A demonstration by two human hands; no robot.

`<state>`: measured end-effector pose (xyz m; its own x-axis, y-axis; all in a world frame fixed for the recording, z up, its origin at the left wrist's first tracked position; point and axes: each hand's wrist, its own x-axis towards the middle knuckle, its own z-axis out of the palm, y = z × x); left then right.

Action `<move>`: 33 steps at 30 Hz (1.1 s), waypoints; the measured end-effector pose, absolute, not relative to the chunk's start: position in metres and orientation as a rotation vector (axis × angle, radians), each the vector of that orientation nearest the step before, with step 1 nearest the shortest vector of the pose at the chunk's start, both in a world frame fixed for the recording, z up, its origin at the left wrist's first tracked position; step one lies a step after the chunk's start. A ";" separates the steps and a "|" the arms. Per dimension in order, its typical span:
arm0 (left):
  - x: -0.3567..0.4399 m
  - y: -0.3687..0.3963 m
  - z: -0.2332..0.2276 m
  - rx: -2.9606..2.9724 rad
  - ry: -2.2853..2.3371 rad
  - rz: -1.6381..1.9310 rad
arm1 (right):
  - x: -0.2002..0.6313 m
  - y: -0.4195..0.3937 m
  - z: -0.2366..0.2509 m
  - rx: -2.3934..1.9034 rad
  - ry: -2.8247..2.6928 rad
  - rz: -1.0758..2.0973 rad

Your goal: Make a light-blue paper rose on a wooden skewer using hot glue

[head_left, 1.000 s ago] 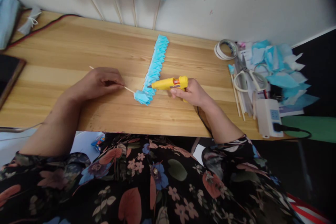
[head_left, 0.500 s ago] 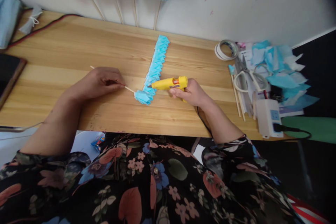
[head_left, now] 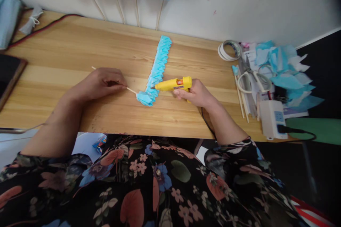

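A long blue strip [head_left: 161, 56] lies in the middle of the frame, bright and folded into lots of pointy zigzags, its top leaning right. At its bottom end is a puffy blue bud [head_left: 144, 98] on a thin, pale stick [head_left: 131, 90]. The left hand [head_left: 106, 82], left of the middle, pinches that stick. The right hand [head_left: 197, 93], right of the middle, grips a yellow glue gun [head_left: 172, 84], dark tip pointing at the strip.

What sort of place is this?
Probably a small craft workspace, maybe at home: a yellow glue gun, white-handled scissors and blue pleated strip at a wood-grain table against a wall.
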<state>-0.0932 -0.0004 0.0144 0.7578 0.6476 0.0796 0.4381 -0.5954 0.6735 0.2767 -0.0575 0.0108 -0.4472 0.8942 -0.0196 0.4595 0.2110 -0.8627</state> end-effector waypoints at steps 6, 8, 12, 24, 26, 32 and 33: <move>-0.093 -0.001 0.015 2.288 0.826 0.423 | 0.276 -0.058 0.010 -1.250 -2.018 1.145; -0.093 -0.001 0.015 2.289 0.825 0.419 | 0.276 -0.058 0.010 -1.253 -2.018 1.145; -0.092 -0.001 0.017 2.286 0.817 0.413 | 0.279 -0.057 0.015 -1.262 -2.035 1.136; -0.092 -0.002 0.017 2.289 0.823 0.410 | 0.288 -0.056 0.018 -1.252 -2.061 1.180; -0.093 -0.001 0.017 2.289 0.811 0.415 | 0.289 -0.056 0.019 -1.249 -2.061 1.188; -0.093 -0.002 0.016 2.290 0.811 0.425 | 0.293 -0.055 0.023 -1.208 -2.099 1.245; -0.093 -0.002 0.016 2.288 0.814 0.420 | 0.293 -0.055 0.024 -1.202 -2.102 1.254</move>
<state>-0.0929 -0.0020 0.0162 0.7539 0.6527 0.0745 0.4391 -0.5850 0.6819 0.2928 -0.0551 0.0240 -0.5428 0.8362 -0.0778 0.4654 0.2224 -0.8567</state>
